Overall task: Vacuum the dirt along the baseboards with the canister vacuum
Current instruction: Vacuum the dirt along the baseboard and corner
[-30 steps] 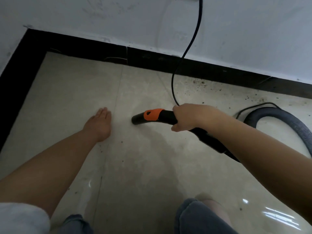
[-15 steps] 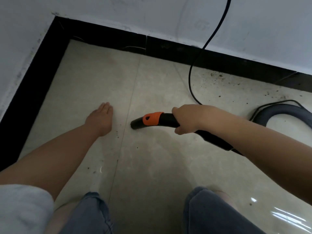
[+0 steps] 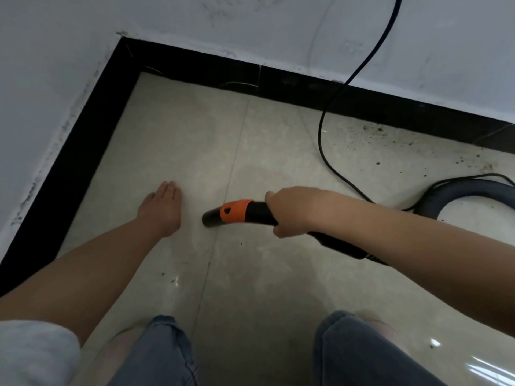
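1. Nozzle [image 3: 213, 218] of the vacuum wand lies low over the tile floor [image 3: 195, 140], mouth pointing left, well apart from the black baseboard [image 3: 306, 87] and its corner.
2. Right hand [image 3: 289, 211] grips the wand just behind the orange collar [image 3: 233, 214], fingers curled round the black tube. That looks like the sensible hold: close to the mouth for aim.
3. Left hand [image 3: 163, 208] rests flat on the floor just beside the nozzle, fingers straight and together, holding nothing.
4. Handling, as I judge it: the wand is rigid plastic and probably light. The ribbed hose [image 3: 473, 190] behind it is flexible and will drag and tug. The thin cord [image 3: 323, 146] is limp and lies across the path to the dirt.
5. Dirt [image 3: 373, 129] sits as dark specks along the baseboard at right. A few stray specks lie nearer the knees [image 3: 164, 330].
6. Count: one wand, one hose, one cord hanging down the wall [image 3: 278, 23], two baseboard runs meeting at one corner, two hands, two knees in jeans.
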